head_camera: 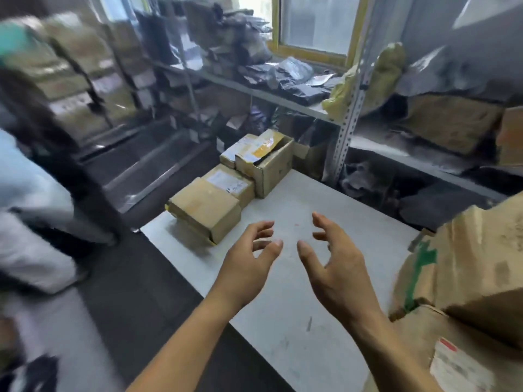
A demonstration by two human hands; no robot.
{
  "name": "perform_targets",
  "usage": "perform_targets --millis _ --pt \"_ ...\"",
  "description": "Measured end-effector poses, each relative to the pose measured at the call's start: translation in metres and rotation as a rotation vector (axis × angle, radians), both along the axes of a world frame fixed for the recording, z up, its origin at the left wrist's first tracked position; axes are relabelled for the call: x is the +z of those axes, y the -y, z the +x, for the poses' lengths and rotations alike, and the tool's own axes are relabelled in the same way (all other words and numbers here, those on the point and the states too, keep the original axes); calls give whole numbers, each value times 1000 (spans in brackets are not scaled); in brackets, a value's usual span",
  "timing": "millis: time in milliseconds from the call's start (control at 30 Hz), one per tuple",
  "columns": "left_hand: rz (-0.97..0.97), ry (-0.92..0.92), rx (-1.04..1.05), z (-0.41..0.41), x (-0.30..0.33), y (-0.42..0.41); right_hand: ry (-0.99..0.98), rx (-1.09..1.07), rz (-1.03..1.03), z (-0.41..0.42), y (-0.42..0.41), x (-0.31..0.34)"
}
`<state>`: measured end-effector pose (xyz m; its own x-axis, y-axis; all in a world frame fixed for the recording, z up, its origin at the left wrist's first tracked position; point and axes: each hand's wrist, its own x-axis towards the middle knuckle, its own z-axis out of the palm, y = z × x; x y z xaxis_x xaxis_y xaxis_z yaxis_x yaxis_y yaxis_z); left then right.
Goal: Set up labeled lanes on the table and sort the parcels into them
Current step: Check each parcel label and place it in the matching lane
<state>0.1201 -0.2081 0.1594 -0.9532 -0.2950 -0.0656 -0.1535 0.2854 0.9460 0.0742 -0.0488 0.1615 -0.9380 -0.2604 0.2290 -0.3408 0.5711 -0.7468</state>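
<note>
parcels [223, 188] on table [297, 321], left edge

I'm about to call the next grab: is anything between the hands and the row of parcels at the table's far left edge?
Nothing visible. The left hand and right hand hover open and empty over bare white table, and the stretch up to the nearest cardboard parcel is clear. The big torn cartons sit off to the right, out of the path.

Metal shelving [348, 120], 12 to 3 o'clock: dark poly bags [294, 80], yellow-green bag [387, 69]. Yellow-framed window [314, 26], 12 o'clock. Person in pale clothing [28, 193], blurred, 9 o'clock. Dark floor [141, 292], 7 o'clock.
</note>
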Motion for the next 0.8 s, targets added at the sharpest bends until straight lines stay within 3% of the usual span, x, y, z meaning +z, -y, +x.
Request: perform_targets --millis 400,633,800 --pt "76 92 150 -43 -43 134 243 115 -7 -63 123 -29" --pt "132 210 122 -106 -89 220 404 43 131 -152 234 -65" --pt "45 288 162 -133 -117 265 486 35 254 -189 278 -99"
